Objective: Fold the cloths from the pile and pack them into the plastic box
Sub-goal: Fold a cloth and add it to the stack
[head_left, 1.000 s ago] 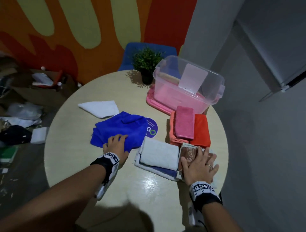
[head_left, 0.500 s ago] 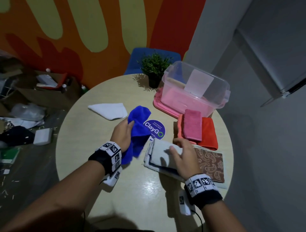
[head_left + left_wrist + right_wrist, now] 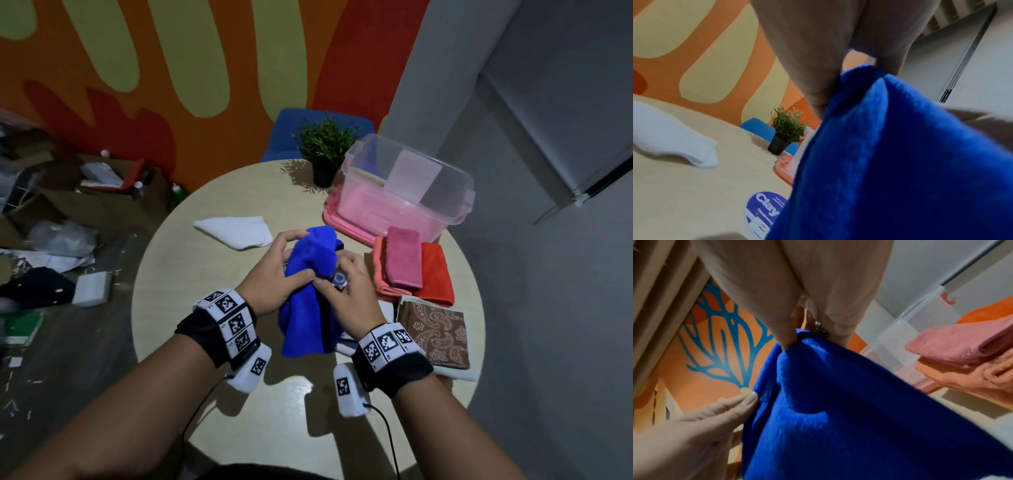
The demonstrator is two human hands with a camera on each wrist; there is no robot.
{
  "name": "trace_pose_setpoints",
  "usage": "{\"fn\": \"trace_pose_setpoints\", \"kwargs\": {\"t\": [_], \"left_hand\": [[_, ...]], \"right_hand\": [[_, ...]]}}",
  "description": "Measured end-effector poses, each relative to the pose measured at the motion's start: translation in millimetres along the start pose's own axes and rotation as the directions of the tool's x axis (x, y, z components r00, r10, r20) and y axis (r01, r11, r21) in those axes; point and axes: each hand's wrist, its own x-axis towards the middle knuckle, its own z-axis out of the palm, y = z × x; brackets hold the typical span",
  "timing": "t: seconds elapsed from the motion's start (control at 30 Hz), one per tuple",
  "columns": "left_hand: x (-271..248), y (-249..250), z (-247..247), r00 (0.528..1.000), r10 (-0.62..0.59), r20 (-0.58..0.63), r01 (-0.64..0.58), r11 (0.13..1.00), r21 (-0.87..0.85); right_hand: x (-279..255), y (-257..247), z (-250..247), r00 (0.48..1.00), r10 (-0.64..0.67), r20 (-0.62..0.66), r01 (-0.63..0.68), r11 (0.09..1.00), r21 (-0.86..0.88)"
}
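A wall mural (image 3: 205,68) of orange, red and pale green fills the upper left. Grey walls (image 3: 565,102) stand right. A blue chair (image 3: 284,137) sits behind the round table (image 3: 212,342). Clutter (image 3: 51,222) covers the left floor.

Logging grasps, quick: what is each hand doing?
Left hand: holding the bright blue fleece cloth.
Right hand: pinching the same cloth.

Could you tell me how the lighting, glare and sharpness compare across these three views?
Head view: dim, with glare on the table near the wrists and bowed wide-angle edges; left wrist view: brighter, the blue cloth soft with blur, as is the white cloth; right wrist view: brighter too, the left hand slightly soft.
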Motion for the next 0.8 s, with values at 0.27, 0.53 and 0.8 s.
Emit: {"fn": "trace_pose_setpoints", "kwargs": {"t": [0.27,0.53,0.8], "left_hand": [[-5,2,-17,0.981,0.172,-0.091,-0.122,0.908,0.401],[4,7,-38,0.955,0.217,-0.2,-0.06,0.806,0.59],[-21,-1,-4,0.969,0.069,0.237,-0.175,0.871,0.459]], "right_hand": [[6,-14,-7,0.988,0.086,-0.128,-0.058,0.976,0.211],[21,-28,-25,0.995,-0.043,-0.087,0.043,0.999,-0.002],[1,-35,-8,0.995,-0.048,0.086,0.054,0.996,-0.067]]}}
